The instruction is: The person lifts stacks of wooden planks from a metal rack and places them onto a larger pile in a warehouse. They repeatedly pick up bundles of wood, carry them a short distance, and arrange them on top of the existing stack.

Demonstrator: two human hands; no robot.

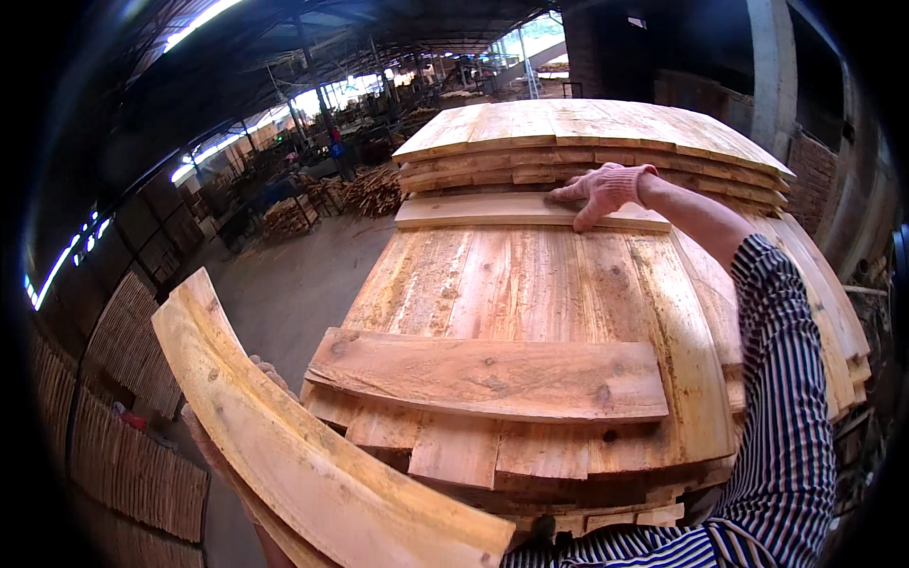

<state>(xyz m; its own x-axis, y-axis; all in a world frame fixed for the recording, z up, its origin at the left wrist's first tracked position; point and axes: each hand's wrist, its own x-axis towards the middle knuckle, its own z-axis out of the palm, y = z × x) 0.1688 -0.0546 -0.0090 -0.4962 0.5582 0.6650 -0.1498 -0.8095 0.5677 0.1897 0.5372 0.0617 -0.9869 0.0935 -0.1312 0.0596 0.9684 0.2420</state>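
My left hand (pixel 268 372) is closed round wooden boards (pixel 322 445), long and slightly curved, tilted up at the lower left. Its fingers show only in part behind the boards. My right hand (pixel 606 192), in a pinkish knitted glove, rests on a narrow wooden strip (pixel 454 210) lying across the pile. Its fingers stretch left along the strip's far side, with the thumb apart at the near side. Nearer to me, a single wooden board (pixel 492 377) lies crosswise on the side-by-side planks (pixel 521 275) of the pile.
Behind the strip rises a higher stack of boards (pixel 597 128). More stacked planks (pixel 843 350) stand along the right. Bundled wood (pixel 142 473) lies at the lower left, beside the concrete floor (pixel 303 275). Farther back are wood heaps (pixel 374 192) and a pillar (pixel 774 71).
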